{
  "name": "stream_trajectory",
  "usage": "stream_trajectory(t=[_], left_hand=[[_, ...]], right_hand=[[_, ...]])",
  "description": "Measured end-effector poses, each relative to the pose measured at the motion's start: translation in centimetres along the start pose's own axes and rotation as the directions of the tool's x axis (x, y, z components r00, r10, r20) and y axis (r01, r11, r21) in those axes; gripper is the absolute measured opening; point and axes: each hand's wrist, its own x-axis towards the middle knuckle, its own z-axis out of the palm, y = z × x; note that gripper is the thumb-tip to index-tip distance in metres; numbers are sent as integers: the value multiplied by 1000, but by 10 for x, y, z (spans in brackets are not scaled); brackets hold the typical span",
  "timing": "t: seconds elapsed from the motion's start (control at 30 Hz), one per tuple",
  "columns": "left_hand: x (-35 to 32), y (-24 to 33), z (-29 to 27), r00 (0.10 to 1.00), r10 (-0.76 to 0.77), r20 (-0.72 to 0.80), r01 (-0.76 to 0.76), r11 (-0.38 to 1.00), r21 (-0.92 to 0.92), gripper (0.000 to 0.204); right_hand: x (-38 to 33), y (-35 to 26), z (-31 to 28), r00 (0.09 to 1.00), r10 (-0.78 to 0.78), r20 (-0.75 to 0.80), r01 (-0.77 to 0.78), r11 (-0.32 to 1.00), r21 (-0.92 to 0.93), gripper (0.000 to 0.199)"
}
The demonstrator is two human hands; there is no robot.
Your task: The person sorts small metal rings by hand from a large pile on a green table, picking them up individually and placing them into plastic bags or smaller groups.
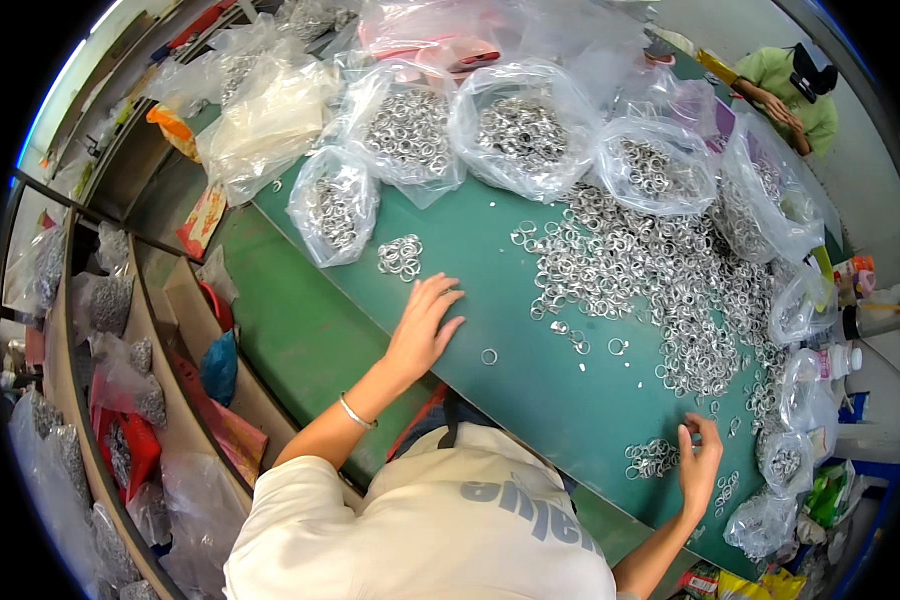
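Note:
My left hand (425,335) rests on the green table (450,240) with its fingers spread and nothing in them. Just beyond its fingertips lies a small pile of silver rings (400,257). One single ring (489,356) sits on the tabletop to the right of this hand. Toward the right near edge, my right hand (701,465) is bent at the fingers, thumb apart, with nothing visible in it. Close to its left is another small ring pile (652,459); a few more rings (727,493) lie on its other side. A large heap of loose rings (660,275) spreads beyond.
Open clear bags of rings (525,130) line the table's far side, with smaller bags (785,458) along the right edge. Shelves with bagged parts (105,300) stand at left. Another person in a green shirt (790,100) is at the far right. A plastic bottle (838,361) lies at right.

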Motion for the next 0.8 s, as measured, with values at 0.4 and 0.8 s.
stream_trajectory(t=[0.4, 0.8], left_hand=[[45, 72, 18, 987, 60, 151, -44, 993, -111, 52], [140, 19, 35, 947, 14, 320, -57, 990, 125, 56]], right_hand=[[120, -146, 154, 765, -638, 86, 644, 758, -103, 68], [124, -93, 121, 783, -622, 9, 610, 764, -212, 40]])
